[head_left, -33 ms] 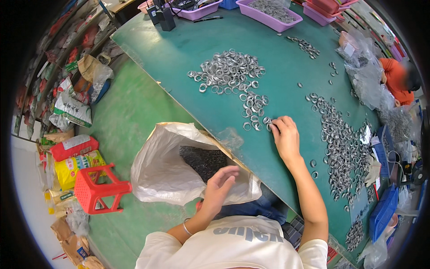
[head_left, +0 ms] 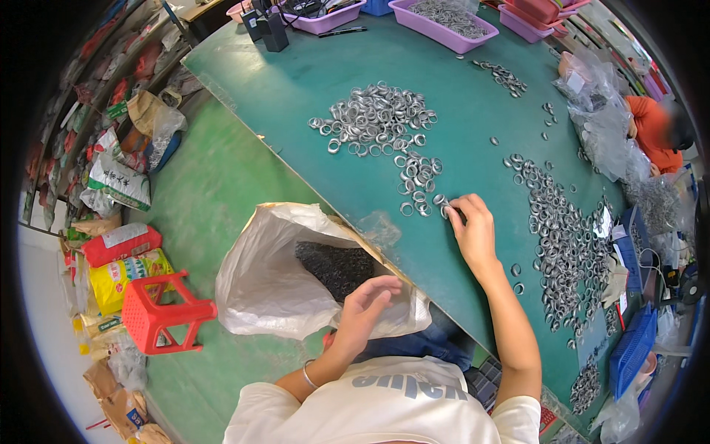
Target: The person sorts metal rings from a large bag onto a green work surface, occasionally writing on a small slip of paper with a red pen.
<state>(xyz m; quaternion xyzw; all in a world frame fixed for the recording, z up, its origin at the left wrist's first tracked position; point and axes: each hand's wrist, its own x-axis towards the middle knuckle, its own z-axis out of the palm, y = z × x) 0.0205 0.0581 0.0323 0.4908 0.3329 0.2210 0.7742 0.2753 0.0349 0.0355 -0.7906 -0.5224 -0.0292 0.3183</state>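
Observation:
My right hand (head_left: pixel 473 231) rests at the green tabletop, thumb and fingertips pinched on a small silver metal ring (head_left: pixel 441 200). Just left of those fingers lies a small cluster of rings (head_left: pixel 418 175), trailing down from a bigger heap of rings (head_left: pixel 381 117). My left hand (head_left: pixel 361 314) hangs over the near rim of a large white woven sack (head_left: pixel 259 285), its fingers apart and nothing seen in them. The sack gapes open against the table edge, and dark small pieces (head_left: pixel 334 268) lie inside it. Their kind is too unclear to tell.
Another wide spread of rings (head_left: pixel 558 244) covers the table's right side. A purple tray (head_left: pixel 436 31) of small metal parts stands at the far edge. A red plastic stool (head_left: pixel 159 311) is on the floor at left. A person in orange (head_left: pixel 654 129) sits at the far right.
My left hand has shifted very slightly to the right over the sack. My right hand stays pinched at the ring.

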